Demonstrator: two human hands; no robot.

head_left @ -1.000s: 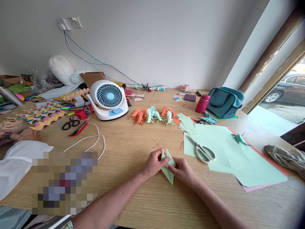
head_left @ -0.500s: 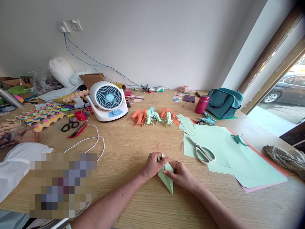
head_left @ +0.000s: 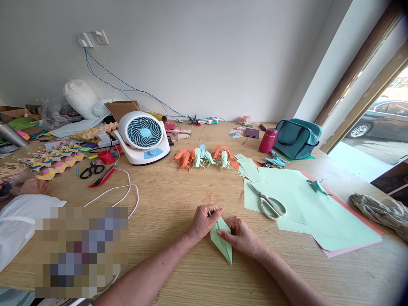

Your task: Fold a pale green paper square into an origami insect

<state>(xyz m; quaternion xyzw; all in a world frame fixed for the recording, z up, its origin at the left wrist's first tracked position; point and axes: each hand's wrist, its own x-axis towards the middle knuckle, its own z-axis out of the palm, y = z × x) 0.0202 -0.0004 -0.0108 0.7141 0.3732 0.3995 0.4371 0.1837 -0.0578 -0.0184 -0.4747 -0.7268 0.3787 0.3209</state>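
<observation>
Between my hands is a folded piece of light green paper (head_left: 222, 245), a narrow diamond with its sharp point towards me. My left hand (head_left: 205, 222) pinches its far end, thumb on top. My right hand (head_left: 241, 236) grips the right edge, its thumb pressed flat on the middle crease and its fingers partly hidden behind. Beyond my hands stands a row of folded paper figures (head_left: 198, 158) in orange, green and blue. White-handled scissors (head_left: 270, 207) lie to the right on large green paper sheets (head_left: 318, 225).
A white fan (head_left: 143, 138), black-handled scissors (head_left: 92, 170) and a white cable (head_left: 137, 199) occupy the left side. A co-worker's sleeve (head_left: 25, 221) reaches in at far left. A pink flask (head_left: 268, 141), teal bag (head_left: 298, 138) and crumpled cloth (head_left: 379, 210) are at right.
The view has shifted slightly. My left thumb has moved a little on the paper's far end, and the near point now reaches slightly lower. Both hands keep their hold.
</observation>
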